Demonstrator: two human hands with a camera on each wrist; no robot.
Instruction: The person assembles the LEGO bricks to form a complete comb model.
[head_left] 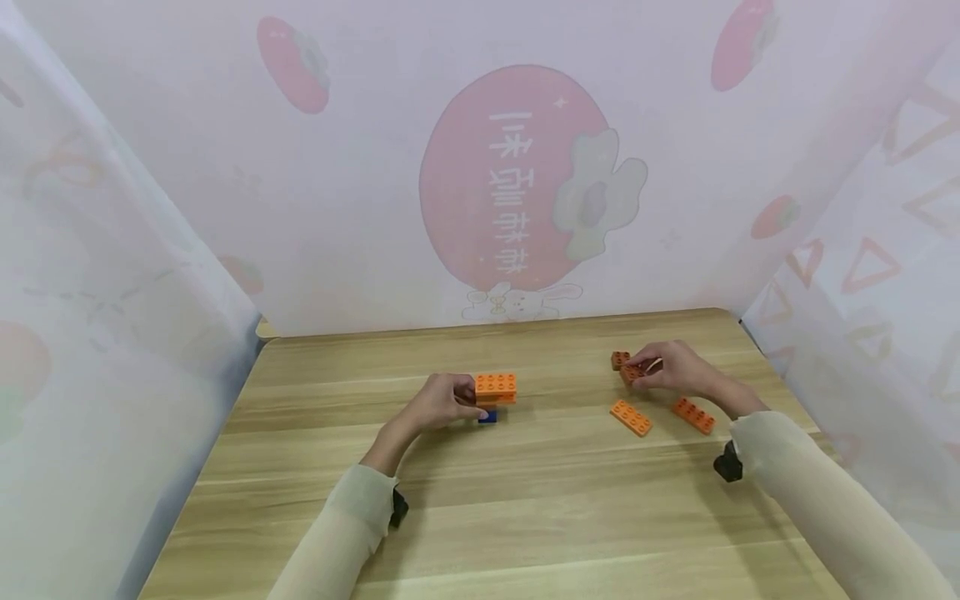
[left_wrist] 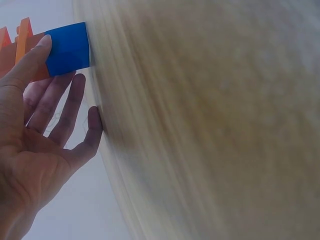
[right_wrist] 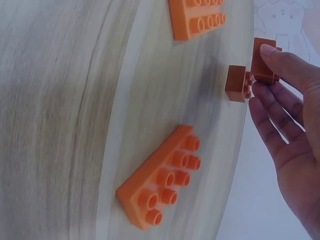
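Observation:
My left hand [head_left: 442,402] grips a small stack of toy building bricks [head_left: 496,385], thumb on the near side and fingers behind. The stack has a blue brick [left_wrist: 68,49] at its base, with brown and orange pieces above; its top is an orange studded plate. Over on the right side of the table, my right hand [head_left: 669,368] pinches a reddish-brown brick [right_wrist: 263,60] between thumb and fingertips. Close beside that brick stands another small brown brick [right_wrist: 236,83], studs up.
Two flat orange eight-stud plates lie on the wooden table [head_left: 525,517] near my right hand: one plate [head_left: 631,418] in front of it, the other plate [head_left: 693,416] under the forearm side. Patterned white curtains [head_left: 360,208] border the table at the back and sides.

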